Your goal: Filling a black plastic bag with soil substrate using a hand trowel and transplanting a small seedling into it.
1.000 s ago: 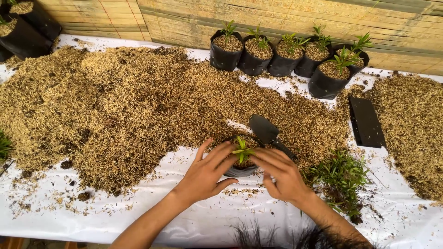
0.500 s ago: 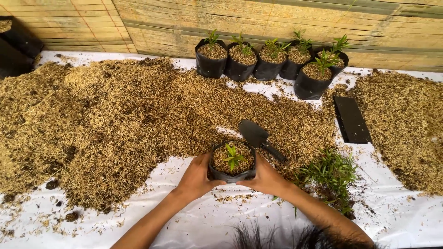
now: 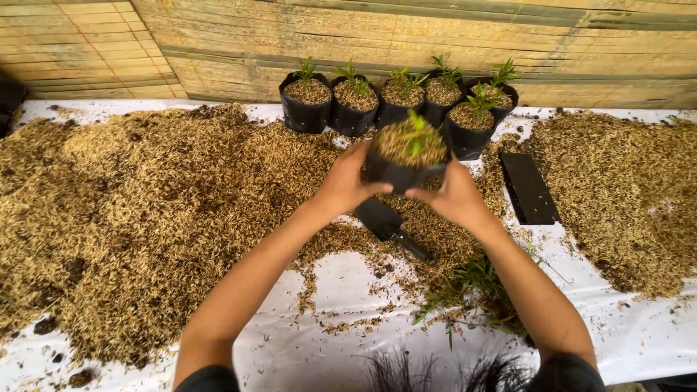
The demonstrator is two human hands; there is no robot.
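A black nursery bag filled with husk mix and one small green seedling is lifted off the table, held between both hands. My left hand grips its left side and my right hand grips its right side. The bag hangs just in front of a row of several filled black bags with seedlings standing along the bamboo wall.
A black hand trowel lies on the white sheet under my hands. Large heaps of rice husk mix cover the left and right of the table. A flat empty black bag and loose green seedlings lie at right.
Both hands lifted the filled bag from the sheet near the table's front and carried it away from me toward the row of bags at the wall. The view also shifted.
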